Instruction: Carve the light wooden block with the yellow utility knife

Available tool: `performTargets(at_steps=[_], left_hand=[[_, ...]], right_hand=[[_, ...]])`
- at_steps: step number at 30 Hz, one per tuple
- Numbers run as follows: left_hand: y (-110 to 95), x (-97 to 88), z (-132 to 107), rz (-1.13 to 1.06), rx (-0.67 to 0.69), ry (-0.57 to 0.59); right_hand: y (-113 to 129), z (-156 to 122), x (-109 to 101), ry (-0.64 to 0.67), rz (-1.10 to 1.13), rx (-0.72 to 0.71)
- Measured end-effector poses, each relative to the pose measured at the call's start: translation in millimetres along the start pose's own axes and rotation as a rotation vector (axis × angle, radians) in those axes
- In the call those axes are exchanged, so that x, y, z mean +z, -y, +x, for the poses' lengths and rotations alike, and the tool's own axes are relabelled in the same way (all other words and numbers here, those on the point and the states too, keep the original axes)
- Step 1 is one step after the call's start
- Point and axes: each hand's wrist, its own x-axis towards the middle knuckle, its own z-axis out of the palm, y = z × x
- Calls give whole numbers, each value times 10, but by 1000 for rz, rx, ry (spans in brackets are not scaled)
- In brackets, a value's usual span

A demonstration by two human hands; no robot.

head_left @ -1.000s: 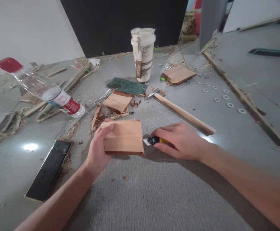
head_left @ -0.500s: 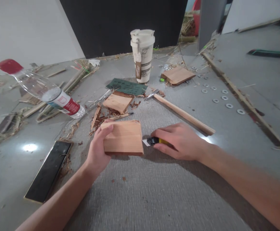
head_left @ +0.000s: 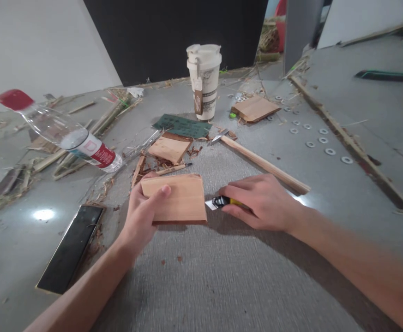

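Observation:
My left hand [head_left: 142, 216] grips a flat wooden block [head_left: 178, 203] by its left side, thumb on the upper face and fingers behind. In my right hand [head_left: 256, 202] is a utility knife [head_left: 224, 201] with a black and yellow body. Its short blade points left, close to the block's right edge; whether it touches I cannot tell. Behind the block lie a second wooden piece [head_left: 170, 147], a thin pencil-like stick [head_left: 173, 168] and brown bark shavings [head_left: 139, 170]. A hammer [head_left: 267, 163] with a wooden handle rests beyond my right hand.
A lidded cup [head_left: 204, 83] stands at the back, near a green sheet [head_left: 182, 126]. To the left are a tilted plastic bottle [head_left: 66, 133] and a black flat slab [head_left: 70, 249]. Several washers [head_left: 323, 140], another wooden piece [head_left: 255, 109] and a long strip [head_left: 350, 143] lie right.
My left thumb has slid further right over the block's face, and the block has tilted slightly. The knife and my right hand have barely moved.

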Motion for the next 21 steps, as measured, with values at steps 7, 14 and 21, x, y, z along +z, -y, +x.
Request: performTargets(at_steps=[7,14,21], left_hand=[[5,77,-206,-64,-92,205],[11,78,-33,-20,-52,-70],[10,117,-58,-14,-45,-95]], right_hand=[[-135,-84,-115,-248,-62,99],[93,-30,-95,-185,-50,-111],[126,4,-51,-93,-103,-133]])
